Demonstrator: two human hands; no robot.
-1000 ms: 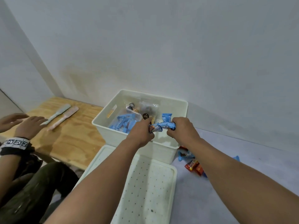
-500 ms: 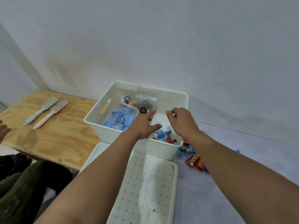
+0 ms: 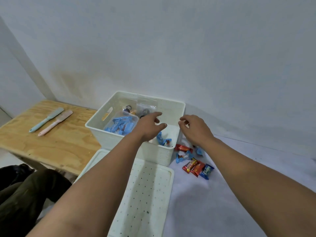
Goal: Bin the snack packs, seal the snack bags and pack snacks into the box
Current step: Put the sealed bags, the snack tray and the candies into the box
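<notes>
both hands over white box [image 3: 172, 106], empty: left hand [image 3: 148, 127] fingers loosely spread, right hand [image 3: 194, 128] relaxed. blue snack packs [image 3: 163, 140] lie inside box; more packs [image 3: 196, 166] on surface beside it.

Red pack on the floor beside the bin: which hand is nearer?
Right. The right hand hovers just above the red pack; the left hand is over the bin.
</notes>
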